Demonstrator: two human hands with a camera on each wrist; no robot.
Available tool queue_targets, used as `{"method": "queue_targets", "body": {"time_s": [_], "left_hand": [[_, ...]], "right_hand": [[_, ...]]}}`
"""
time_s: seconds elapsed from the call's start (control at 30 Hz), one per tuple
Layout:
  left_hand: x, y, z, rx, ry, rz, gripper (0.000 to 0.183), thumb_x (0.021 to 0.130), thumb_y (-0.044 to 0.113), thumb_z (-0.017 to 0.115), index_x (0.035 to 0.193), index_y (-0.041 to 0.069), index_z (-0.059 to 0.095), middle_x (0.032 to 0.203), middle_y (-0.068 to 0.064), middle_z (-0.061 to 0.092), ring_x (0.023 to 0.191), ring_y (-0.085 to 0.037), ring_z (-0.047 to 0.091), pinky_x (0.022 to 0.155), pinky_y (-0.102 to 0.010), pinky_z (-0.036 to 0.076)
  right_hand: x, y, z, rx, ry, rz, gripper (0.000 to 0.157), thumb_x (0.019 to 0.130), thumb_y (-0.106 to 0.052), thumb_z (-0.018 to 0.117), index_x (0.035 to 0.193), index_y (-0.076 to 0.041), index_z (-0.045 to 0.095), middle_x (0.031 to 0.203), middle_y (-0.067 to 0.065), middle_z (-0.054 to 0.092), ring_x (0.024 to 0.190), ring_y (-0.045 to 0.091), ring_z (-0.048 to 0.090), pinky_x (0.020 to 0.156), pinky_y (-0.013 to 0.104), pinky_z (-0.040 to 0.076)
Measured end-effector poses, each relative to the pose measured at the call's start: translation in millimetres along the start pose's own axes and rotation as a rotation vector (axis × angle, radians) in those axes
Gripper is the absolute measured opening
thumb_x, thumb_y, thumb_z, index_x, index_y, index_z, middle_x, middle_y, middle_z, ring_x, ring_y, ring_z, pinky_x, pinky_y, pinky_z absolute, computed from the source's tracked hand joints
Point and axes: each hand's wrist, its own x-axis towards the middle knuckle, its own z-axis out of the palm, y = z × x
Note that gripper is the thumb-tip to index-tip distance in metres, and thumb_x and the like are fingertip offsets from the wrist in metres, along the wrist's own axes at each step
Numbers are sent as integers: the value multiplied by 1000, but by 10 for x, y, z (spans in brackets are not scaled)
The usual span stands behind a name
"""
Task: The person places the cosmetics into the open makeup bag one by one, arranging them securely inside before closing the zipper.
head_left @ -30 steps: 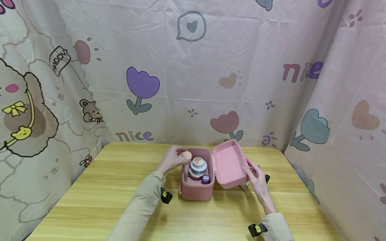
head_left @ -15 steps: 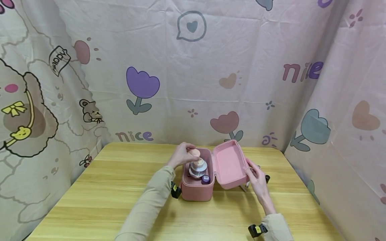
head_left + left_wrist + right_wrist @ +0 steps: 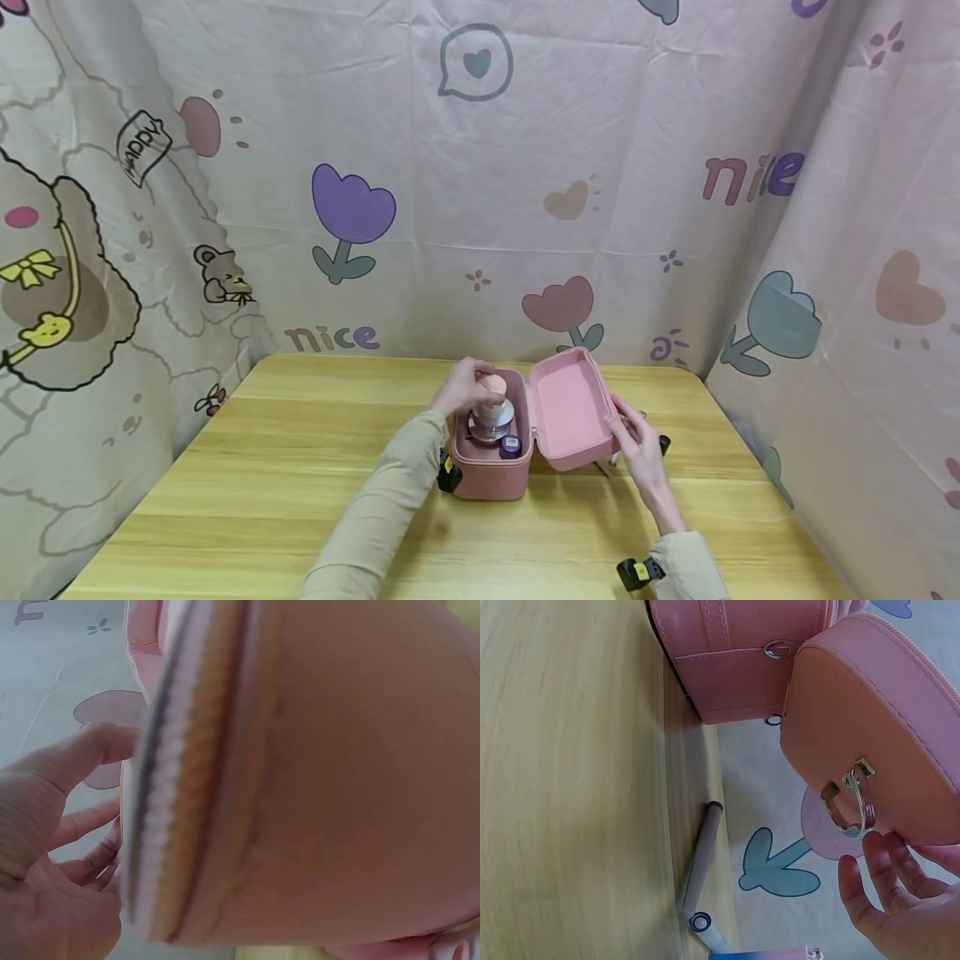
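A pink zippered cosmetic case (image 3: 491, 483) stands on the table with its lid (image 3: 573, 408) swung out to the right. Inside it are a stack of round jars (image 3: 491, 429) and a small purple-capped container (image 3: 511, 447). My left hand (image 3: 459, 390) pinches a round, pale peach piece (image 3: 492, 384) right over the top of the stack. In the left wrist view the case wall (image 3: 360, 772) hides this piece. My right hand (image 3: 636, 437) holds the lid's outer edge between thumb and fingers; its fingertips show beside the lid in the right wrist view.
Behind the lid, the right wrist view shows a slim brown tube (image 3: 703, 859), a white tube with a dark ring (image 3: 709, 934) and a blue-and-pink item (image 3: 765, 954). A metal handle (image 3: 851, 802) hangs from the lid. Printed cloth (image 3: 480, 167) surrounds the wooden table (image 3: 300, 467).
My left hand has moved right from the case's left rim, bringing the peach piece over the jar stack and down to its top. The right hand and the lid have stayed put.
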Motion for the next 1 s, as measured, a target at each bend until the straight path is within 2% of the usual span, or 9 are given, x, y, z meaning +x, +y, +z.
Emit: {"method": "queue_targets", "body": {"time_s": [0.27, 0.5, 0.7, 1.0], "left_hand": [[-13, -24, 4, 41, 6, 13, 58, 75, 15, 91, 127, -4, 72, 123, -24, 69, 114, -37, 64, 103, -49, 54], [-35, -44, 3, 25, 9, -19, 60, 79, 17, 90, 130, -4, 70, 128, -24, 68, 120, -38, 63, 107, -51, 53], [-99, -58, -33, -48, 34, -11, 58, 83, 16, 88, 132, -6, 67, 133, -25, 65, 126, -42, 60, 111, -54, 50], [-218, -202, -117, -204, 80, -15, 58, 91, 15, 80, 138, -11, 60, 139, -30, 61, 129, -47, 58, 113, -58, 48]], "right_hand": [[4, 2, 3, -2, -1, -7, 55, 107, -9, 53, 156, 12, 38, 155, 36, 45, 104, -15, 57, 90, 6, 48], [11, 3, 10, 4, 6, -13, 54, 107, -7, 53, 155, 13, 39, 154, 38, 45, 104, -16, 57, 90, 5, 48], [10, 8, 14, -1, 9, -18, 53, 107, -8, 53, 154, 14, 39, 155, 38, 45, 104, -17, 57, 89, 5, 49], [15, 0, 7, -9, 4, -17, 55, 108, -9, 53, 156, 12, 39, 156, 37, 44, 104, -15, 57, 89, 5, 48]]}}
